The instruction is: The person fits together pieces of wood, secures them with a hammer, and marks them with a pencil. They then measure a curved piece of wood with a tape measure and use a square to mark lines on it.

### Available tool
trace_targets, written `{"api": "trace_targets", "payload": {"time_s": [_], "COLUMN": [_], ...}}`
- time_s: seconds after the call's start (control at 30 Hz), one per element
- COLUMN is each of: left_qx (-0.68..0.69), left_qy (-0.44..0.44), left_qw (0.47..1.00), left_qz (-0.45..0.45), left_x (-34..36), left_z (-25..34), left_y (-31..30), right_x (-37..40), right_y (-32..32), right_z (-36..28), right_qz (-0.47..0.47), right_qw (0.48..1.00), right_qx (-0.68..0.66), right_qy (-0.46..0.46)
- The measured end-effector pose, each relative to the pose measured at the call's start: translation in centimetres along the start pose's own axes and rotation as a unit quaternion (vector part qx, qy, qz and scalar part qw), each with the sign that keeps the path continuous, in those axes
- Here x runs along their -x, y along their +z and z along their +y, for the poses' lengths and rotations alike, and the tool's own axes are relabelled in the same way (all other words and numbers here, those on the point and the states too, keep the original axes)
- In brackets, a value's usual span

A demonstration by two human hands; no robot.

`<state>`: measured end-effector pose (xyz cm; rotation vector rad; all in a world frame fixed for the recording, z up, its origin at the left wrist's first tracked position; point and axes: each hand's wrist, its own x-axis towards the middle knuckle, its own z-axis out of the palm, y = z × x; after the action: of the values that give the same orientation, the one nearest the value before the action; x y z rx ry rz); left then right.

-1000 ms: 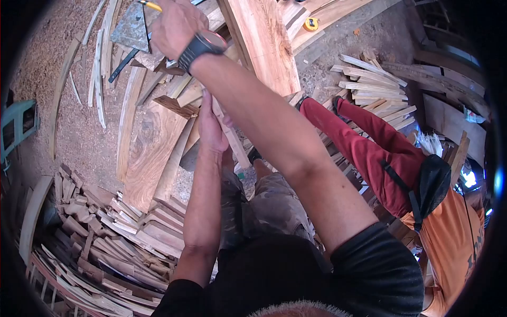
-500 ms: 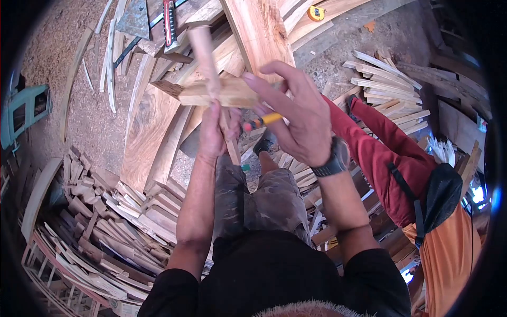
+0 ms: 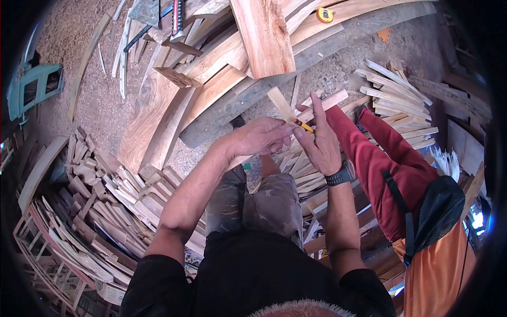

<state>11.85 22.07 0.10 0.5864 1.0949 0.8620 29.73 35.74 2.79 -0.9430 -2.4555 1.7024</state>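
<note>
My left hand (image 3: 266,136) is closed around a pale wooden stick (image 3: 331,102) that runs slantwise under both hands. A shorter wooden block (image 3: 280,103) crosses the stick near my fingertips. My right hand (image 3: 321,148), with a dark watch on its wrist, holds a yellow pencil (image 3: 305,126) by the thumb. The pencil's red end points at my left fingertips. Some right fingers are hidden behind the stick, and the index finger points up. Both hands are in front of my knees.
Thick planks (image 3: 264,42) lie ahead, with a handsaw (image 3: 145,13) at upper left and a yellow tape measure (image 3: 325,15) at upper right. Wood offcuts (image 3: 105,206) are heaped at left. A person in red trousers (image 3: 380,164) is close on my right.
The stick and block have turned clockwise and moved right and down. My left hand has moved right with them. My right hand has lowered slightly, bringing the pencil close to the left fingertips.
</note>
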Motion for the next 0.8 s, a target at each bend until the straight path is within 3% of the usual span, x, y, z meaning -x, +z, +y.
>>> {"api": "trace_targets", "payload": {"time_s": [0.13, 0.3, 0.53, 0.63, 0.7, 0.77, 0.8], "left_qx": [-0.005, -0.046, -0.102, -0.104, -0.100, -0.096, -0.081], "left_qy": [-0.079, -0.079, -0.076, -0.048, -0.044, -0.038, -0.036], "left_qw": [0.996, 0.995, 0.990, 0.992, 0.993, 0.994, 0.995], "left_qz": [-0.029, -0.040, -0.065, -0.053, -0.048, -0.042, -0.036], "left_x": [-1.0, -2.4, -3.3, -3.3, -3.5, -3.7, -3.8], "left_z": [1.2, 2.3, 3.7, 4.3, 4.4, 4.4, 4.4], "left_y": [-0.7, -1.6, -2.5, -2.3, -2.5, -2.7, -3.0], "right_x": [-0.4, -1.4, -1.7, -1.3, -1.0, -0.4, -0.4], "right_y": [0.2, 1.2, 0.3, 1.1, 1.6, 2.0, 2.2], "right_z": [0.9, 3.1, 3.6, 3.2, 3.2, 4.0, 4.5], "right_qz": [-0.020, 0.038, 0.024, 0.100, 0.243, 0.268, 0.237], "right_qw": [0.996, 0.990, 0.995, 0.981, 0.949, 0.948, 0.959], "right_qx": [-0.071, -0.135, -0.079, -0.143, -0.183, -0.156, -0.144], "right_qy": [0.060, -0.015, -0.055, -0.084, -0.081, -0.077, -0.052]}}
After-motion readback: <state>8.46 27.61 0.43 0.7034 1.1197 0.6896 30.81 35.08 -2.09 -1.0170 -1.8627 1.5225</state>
